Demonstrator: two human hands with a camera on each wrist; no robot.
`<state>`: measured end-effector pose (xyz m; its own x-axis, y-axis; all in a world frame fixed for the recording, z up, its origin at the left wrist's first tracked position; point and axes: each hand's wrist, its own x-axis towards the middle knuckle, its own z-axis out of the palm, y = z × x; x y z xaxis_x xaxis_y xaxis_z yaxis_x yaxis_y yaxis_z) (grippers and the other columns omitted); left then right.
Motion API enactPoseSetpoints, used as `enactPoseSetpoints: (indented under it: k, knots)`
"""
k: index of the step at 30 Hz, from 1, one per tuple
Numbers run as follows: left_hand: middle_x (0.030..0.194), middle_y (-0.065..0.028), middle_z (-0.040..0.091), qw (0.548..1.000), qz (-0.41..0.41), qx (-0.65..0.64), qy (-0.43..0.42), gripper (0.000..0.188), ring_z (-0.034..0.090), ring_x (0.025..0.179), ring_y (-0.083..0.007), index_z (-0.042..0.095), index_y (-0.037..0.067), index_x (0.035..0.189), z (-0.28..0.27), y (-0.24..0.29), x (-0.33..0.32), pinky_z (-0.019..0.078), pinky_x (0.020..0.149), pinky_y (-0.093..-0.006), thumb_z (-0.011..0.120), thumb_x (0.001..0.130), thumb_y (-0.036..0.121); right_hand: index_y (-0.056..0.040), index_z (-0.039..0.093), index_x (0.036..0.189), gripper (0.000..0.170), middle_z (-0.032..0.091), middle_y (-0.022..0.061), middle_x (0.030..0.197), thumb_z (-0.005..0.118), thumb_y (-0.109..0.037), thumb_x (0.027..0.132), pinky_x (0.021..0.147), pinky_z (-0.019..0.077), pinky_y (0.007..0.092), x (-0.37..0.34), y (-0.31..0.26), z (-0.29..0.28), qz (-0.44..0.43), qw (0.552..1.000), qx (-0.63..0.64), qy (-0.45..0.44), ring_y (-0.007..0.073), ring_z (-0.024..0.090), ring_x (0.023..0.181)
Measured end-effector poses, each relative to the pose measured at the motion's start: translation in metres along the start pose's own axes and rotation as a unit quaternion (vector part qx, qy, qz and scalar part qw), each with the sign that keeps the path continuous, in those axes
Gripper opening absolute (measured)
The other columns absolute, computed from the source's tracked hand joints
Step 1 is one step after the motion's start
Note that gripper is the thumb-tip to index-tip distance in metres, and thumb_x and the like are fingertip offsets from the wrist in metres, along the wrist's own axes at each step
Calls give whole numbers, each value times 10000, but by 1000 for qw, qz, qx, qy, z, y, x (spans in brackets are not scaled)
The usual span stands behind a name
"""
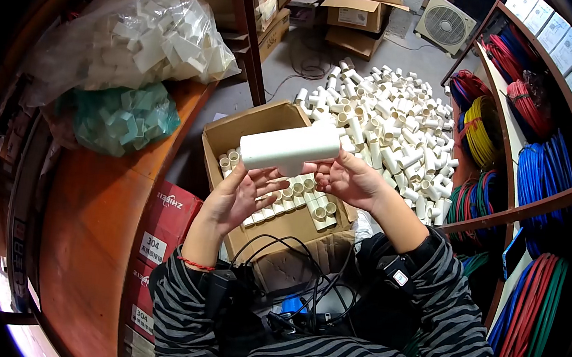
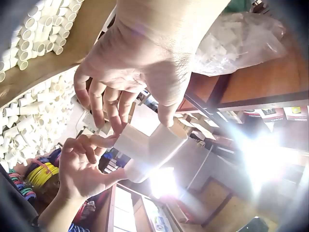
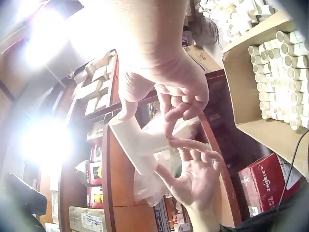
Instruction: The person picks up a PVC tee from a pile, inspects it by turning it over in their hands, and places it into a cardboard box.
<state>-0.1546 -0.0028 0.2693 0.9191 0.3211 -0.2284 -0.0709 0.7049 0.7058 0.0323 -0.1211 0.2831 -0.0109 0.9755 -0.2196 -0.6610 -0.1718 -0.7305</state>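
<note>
Both hands hold up a white plastic pipe tee (image 1: 289, 148) over an open cardboard box (image 1: 256, 131). Its main tube lies crosswise, and its side branch (image 3: 157, 137) shows in the wrist views. At one end of the tube is the thumb of my left hand (image 1: 246, 199), with a fingertip at the branch and the other fingers spread. My right hand (image 1: 358, 184) pinches the other end between thumb and index finger, its remaining fingers bent. Below, rows of white pipe fittings (image 1: 298, 197) stand in the box.
A large heap of white fittings (image 1: 400, 134) covers the floor beyond the box. Left stands an orange-brown bench (image 1: 88, 228) with bagged fittings (image 1: 162, 36), beside red cartons (image 1: 168, 219). On the right, shelves hold coiled wire (image 1: 545, 169). Black cables (image 1: 306, 256) hang before the torso.
</note>
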Motion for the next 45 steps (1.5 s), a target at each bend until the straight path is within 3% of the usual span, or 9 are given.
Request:
enactPoseSetpoints:
  k: [6,9,15,18,27,30,33,39,45]
  knots:
    - [1097,-126,448,1000,5,6,23,664,439,1026,-256,409,-25,1089,3,1,-1,361,843,-343,494,716,517,-6,377,1089,550,527,92,917,464,-448,774,629,428,193,1,1,-1,0,1000,10,-8,38,453,625]
    - [1120,-110,453,1000,-5,-8,-28,579,404,1079,-253,359,-16,1144,-3,1,-1,309,879,-334,327,822,464,-5,386,1081,542,531,91,914,463,-446,777,630,428,194,0,0,1,-3,1000,0,6,37,452,623]
    - [1123,-157,456,1000,5,12,-16,587,419,1067,-278,359,-39,1139,-2,2,-2,323,882,-354,324,824,454,-8,403,1069,526,541,78,896,472,-440,776,630,429,195,0,0,1,-6,1000,0,5,33,451,616]
    - [1103,-155,472,1000,13,11,13,571,425,1060,-281,359,-33,1142,3,3,-2,326,880,-357,350,821,439,-9,402,1072,534,542,73,890,482,-442,769,628,428,191,0,-1,1,-7,1000,1,4,34,454,616]
    - [1088,-133,486,1000,24,-12,-4,515,432,1049,-291,368,18,1144,-8,-2,0,342,867,-378,409,808,406,-25,394,1086,555,521,74,912,497,-458,753,655,428,214,-1,0,2,-7,1000,-1,3,58,468,657]
    - [1072,-118,496,1000,23,-15,-9,501,438,1041,-288,374,33,1141,-9,-2,1,356,855,-376,419,806,403,-34,359,1126,553,487,108,967,520,-406,750,742,426,279,2,2,-8,5,999,35,-41,131,489,780]
    - [1055,-112,504,1000,21,-19,-1,503,442,1036,-287,376,34,1139,-9,-3,1,365,847,-370,419,804,407,-35,358,1128,564,487,106,960,526,-411,743,757,421,291,2,3,-8,1,999,30,-40,137,484,787]
    - [1062,-115,495,1000,22,-12,-1,521,450,1028,-284,370,26,1143,-9,-3,2,366,851,-353,414,804,418,-22,340,1145,588,481,131,1010,516,-416,746,835,391,357,1,3,-5,3,999,19,-30,227,502,919]
    - [1084,-123,474,1000,16,-13,7,546,467,1014,-281,346,16,1160,-3,-1,0,381,839,-333,413,803,424,0,261,1178,643,455,183,1052,468,-450,768,827,419,333,2,3,-3,-6,999,13,-38,261,485,977]
